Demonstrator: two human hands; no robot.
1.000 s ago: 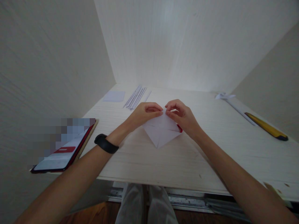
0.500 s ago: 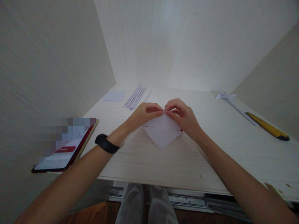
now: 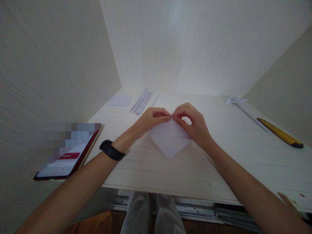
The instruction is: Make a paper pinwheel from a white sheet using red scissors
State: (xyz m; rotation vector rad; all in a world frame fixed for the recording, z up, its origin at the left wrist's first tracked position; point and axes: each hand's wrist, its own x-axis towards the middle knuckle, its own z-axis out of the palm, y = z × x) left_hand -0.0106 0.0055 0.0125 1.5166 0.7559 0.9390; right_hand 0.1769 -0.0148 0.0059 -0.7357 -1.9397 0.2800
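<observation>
A white square of paper (image 3: pixel 169 140), turned like a diamond, hangs between my hands over the middle of the table. It has cuts or creases running in from its corners, with a small red spot at the right corner. My left hand (image 3: pixel 156 118) pinches the top corner between thumb and fingers. From the other side my right hand (image 3: pixel 191 119) pinches that same corner, fingertips touching or nearly touching the left ones. The very tip of the corner is hidden by the fingers.
Behind my left hand lie several thin white paper sticks (image 3: pixel 142 101) and a flat paper piece (image 3: pixel 120 100). At the right are a paper pinwheel on a stick (image 3: pixel 236 100) and a yellow-and-black cutter (image 3: pixel 279 132). A tablet (image 3: pixel 64 157) stands at the left edge.
The top corner stays pinched by both hands. The paper's lower part has opened flatter and its bottom tip sits slightly lower. My right hand has shifted a little.
</observation>
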